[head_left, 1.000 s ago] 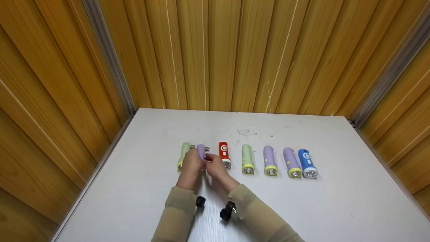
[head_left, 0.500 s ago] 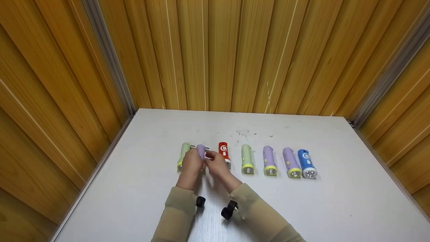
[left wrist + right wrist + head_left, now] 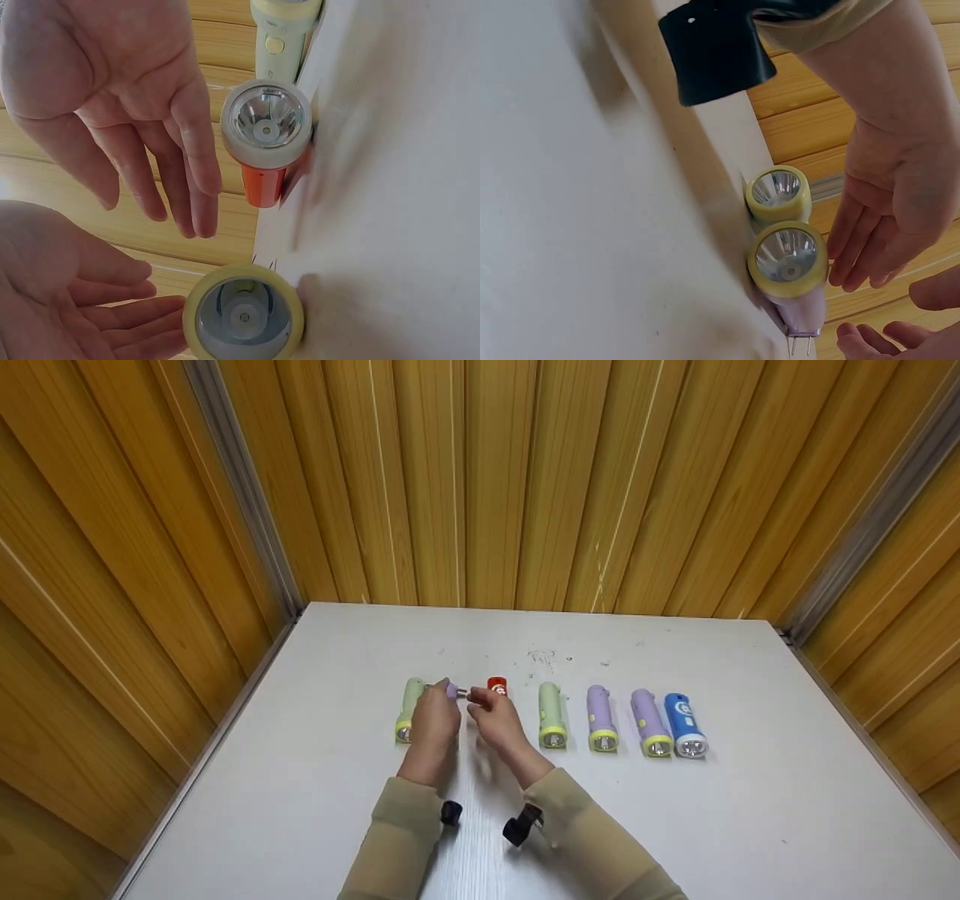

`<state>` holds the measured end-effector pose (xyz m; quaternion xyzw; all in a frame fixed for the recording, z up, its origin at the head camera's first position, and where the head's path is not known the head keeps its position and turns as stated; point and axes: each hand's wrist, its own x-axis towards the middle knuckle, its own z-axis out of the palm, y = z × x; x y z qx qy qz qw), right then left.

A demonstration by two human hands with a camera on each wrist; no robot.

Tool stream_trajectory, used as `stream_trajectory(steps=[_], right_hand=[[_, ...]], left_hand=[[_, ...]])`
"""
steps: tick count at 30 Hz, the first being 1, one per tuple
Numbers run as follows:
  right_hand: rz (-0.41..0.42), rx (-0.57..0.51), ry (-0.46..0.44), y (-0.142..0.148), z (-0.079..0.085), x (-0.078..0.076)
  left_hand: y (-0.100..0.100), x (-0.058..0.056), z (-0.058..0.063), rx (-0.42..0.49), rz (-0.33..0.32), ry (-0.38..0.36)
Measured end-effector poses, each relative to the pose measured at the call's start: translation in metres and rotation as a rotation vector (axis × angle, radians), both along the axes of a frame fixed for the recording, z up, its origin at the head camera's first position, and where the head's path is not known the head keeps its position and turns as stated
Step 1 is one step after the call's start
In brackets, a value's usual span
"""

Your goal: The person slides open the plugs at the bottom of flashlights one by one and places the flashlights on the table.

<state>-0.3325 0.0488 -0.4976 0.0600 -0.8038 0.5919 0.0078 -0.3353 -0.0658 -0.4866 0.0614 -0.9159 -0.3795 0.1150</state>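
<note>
A purple flashlight with a yellow head ring (image 3: 801, 313) lies on the white table, two metal prongs (image 3: 801, 346) sticking out of its side. My left hand (image 3: 436, 724) is beside and partly over it, fingers extended. Its fingertips meet the flashlight's edge in the left wrist view, though contact is uncertain. My right hand (image 3: 499, 724) hovers to the right, apart from the purple flashlight, fingers loosely straight and holding nothing. It covers most of the red flashlight (image 3: 496, 684) in the head view. A green flashlight (image 3: 409, 709) lies left of my left hand.
Rightward along the row lie a second green flashlight (image 3: 551, 712), two more purple flashlights (image 3: 600, 716) and a blue flashlight (image 3: 685, 724). The white table (image 3: 300, 780) ends at wood-patterned walls (image 3: 495, 495) at the back and sides.
My right hand has drawn away from the purple flashlight, right and slightly forward, its fingers loosening. My left hand has slid a little forward, covering more of that flashlight. The other flashlights stay put.
</note>
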Motion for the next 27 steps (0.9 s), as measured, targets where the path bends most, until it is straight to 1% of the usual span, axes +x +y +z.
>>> stream_trajectory(steps=[4, 6, 10, 15, 20, 23, 27], right_hand=[[-0.024, -0.039, -0.002, 0.007, 0.001, -0.001], [-0.037, -0.067, -0.003, 0.01, 0.001, -0.001], [-0.08, -0.111, -0.005, 0.017, 0.002, -0.002], [-0.16, -0.109, -0.01, 0.024, 0.004, -0.005], [-0.204, -0.117, -0.028, 0.03, 0.003, -0.007], [-0.227, -0.13, -0.035, 0.033, 0.0, -0.009], [-0.232, -0.136, -0.056, 0.035, -0.003, -0.012]], left_hand=[[0.005, -0.001, -0.002, 0.067, -0.018, 0.073], [0.007, 0.0, -0.003, 0.085, -0.03, 0.11], [0.012, 0.001, -0.007, 0.102, -0.069, 0.144], [0.021, 0.004, -0.008, 0.139, -0.117, 0.109], [0.029, 0.004, -0.012, 0.138, -0.137, 0.095], [0.034, 0.004, -0.013, 0.138, -0.171, 0.089], [0.041, 0.003, -0.013, 0.127, -0.188, 0.02]])
